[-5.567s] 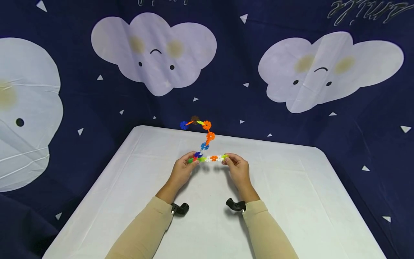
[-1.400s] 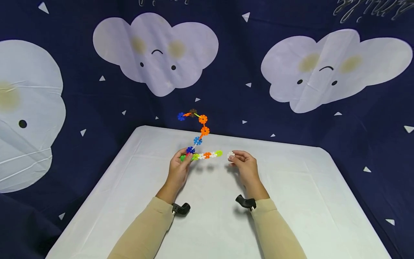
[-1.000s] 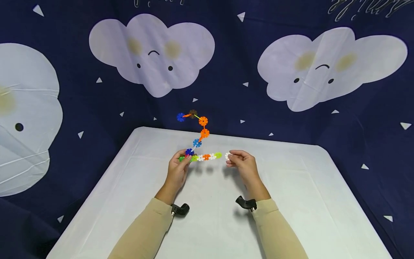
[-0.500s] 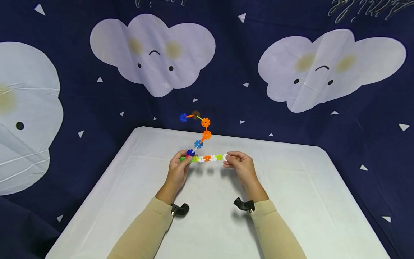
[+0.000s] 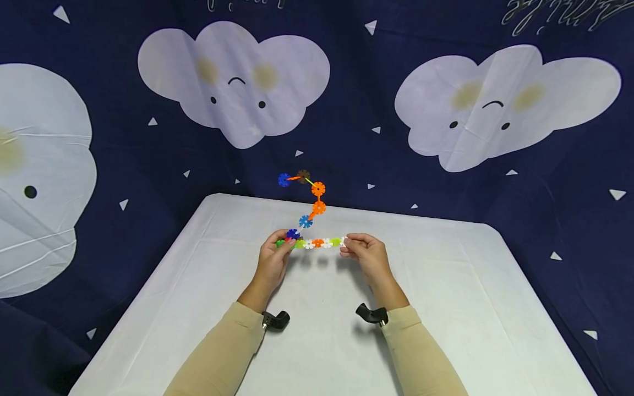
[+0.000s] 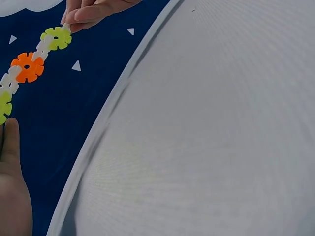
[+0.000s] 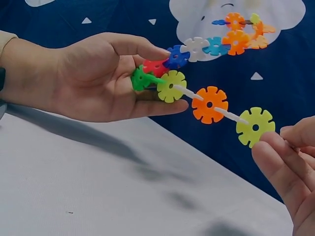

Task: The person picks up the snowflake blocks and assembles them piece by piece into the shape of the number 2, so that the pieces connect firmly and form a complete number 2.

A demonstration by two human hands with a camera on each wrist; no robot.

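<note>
A chain of notched plastic snowflake discs is held above the table. My left hand [image 5: 273, 259] grips its left end, around the green disc [image 7: 141, 77] and the red disc [image 7: 155, 67]. From there a straight row runs rightward through an orange disc [image 5: 318, 243] to a yellow-green disc [image 7: 255, 127]. My right hand [image 5: 370, 258] pinches a white disc [image 5: 344, 241] against that yellow-green one; fingers mostly hide it. A second, curved branch rises from the dark blue disc [image 5: 293, 234] through orange discs [image 5: 319, 207] to a brown disc [image 5: 303, 176] and a blue disc [image 5: 284, 180].
Beneath the hands spreads a white-covered table [image 5: 317, 341], its far edge just behind the chain. A dark blue cloth [image 5: 356, 165] with printed clouds hangs at the back. Black wrist mounts [image 5: 276, 320] stick out inward from both sleeves.
My right hand, earlier on the yellow-green end disc, later held a separate white disc. It has moved left, bringing the white disc against that end. The curved branch has swayed slightly right.
</note>
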